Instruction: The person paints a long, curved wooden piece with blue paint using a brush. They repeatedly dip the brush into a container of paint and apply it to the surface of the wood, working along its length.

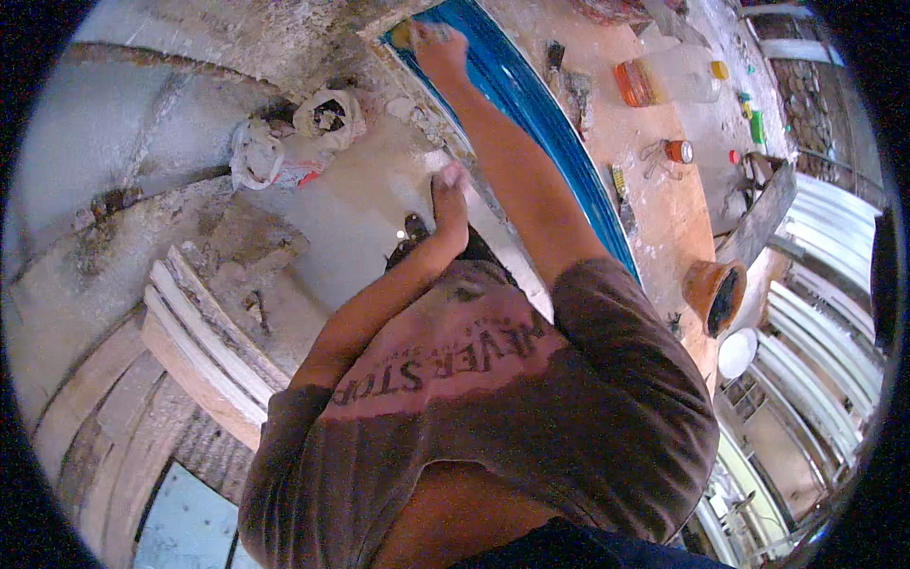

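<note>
A long, glossy blue trough-like mould (531, 90) runs from the top of the view down along my right side. My right hand (438, 47) reaches to its far end, closed on a yellowish pad (402, 36) that looks like a sponge and rests against the blue surface. Most of the pad is hidden by my fingers. Close in front of my body, my left hand (450, 180) is held with its fingers curled in, beside the mould's pale near edge. Nothing shows in that hand.
Right of the mould, a worktop (664, 180) carries a clear plastic bottle with a yellow cap (697, 76), a small jar of orange liquid (679, 151), a brush (621, 185) and a terracotta-coloured pot (716, 296). Left stand open white sacks (329, 116) and stacked curved white mouldings (204, 332).
</note>
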Demonstrator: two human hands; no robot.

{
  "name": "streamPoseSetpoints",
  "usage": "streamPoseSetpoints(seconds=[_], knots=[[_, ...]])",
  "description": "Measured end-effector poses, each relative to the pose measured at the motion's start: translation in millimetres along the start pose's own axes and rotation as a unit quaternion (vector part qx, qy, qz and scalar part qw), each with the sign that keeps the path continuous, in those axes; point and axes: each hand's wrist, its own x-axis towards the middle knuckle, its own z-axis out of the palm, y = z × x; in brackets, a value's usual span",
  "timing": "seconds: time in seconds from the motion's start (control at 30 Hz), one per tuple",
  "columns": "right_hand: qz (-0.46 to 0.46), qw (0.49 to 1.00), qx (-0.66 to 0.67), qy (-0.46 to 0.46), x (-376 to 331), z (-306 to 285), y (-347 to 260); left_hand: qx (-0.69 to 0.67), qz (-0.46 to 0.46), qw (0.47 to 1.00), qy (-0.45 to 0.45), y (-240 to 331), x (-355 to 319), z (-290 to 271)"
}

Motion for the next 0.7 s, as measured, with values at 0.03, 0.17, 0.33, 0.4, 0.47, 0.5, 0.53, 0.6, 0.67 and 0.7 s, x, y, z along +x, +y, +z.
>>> streamPoseSetpoints(seconds=[0.03, 0.17, 0.33, 0.4, 0.47, 0.5, 0.53, 0.6, 0.67, 0.7], knots=[[0.021, 0.994, 0.101, 0.021, -29, -41, -3, 0.063, 0.067, 0.995, 0.049, 7, 17, -5], [0.3, 0.919, 0.01, -0.255, -179, -240, 10, 0.098, 0.276, 0.955, 0.039, 59, 61, 14], [0.435, 0.83, -0.262, -0.232, -311, -427, 15, 0.407, 0.447, 0.773, -0.191, 108, 94, 25], [0.494, 0.848, -0.182, -0.063, -312, -427, 14, 0.458, 0.399, 0.733, -0.306, 109, 93, 24], [0.495, 0.859, -0.132, -0.02, -284, -391, 9, 0.478, 0.35, 0.725, -0.353, 115, 83, 18], [0.496, 0.84, -0.2, -0.09, -264, -358, 5, 0.482, 0.337, 0.725, -0.357, 115, 81, 13], [0.492, 0.814, -0.263, -0.163, -237, -317, 2, 0.488, 0.326, 0.726, -0.359, 118, 84, 6], [0.476, 0.872, -0.095, -0.057, -164, -238, -6, 0.474, 0.298, 0.771, -0.304, 126, 97, -17], [0.457, 0.888, 0.039, 0.04, -132, -137, 1, 0.453, 0.274, 0.814, -0.239, 149, 119, -28], [0.464, 0.878, 0.119, 0.01, -85, -99, -6, 0.408, 0.298, 0.839, -0.203, 160, 144, -36]])
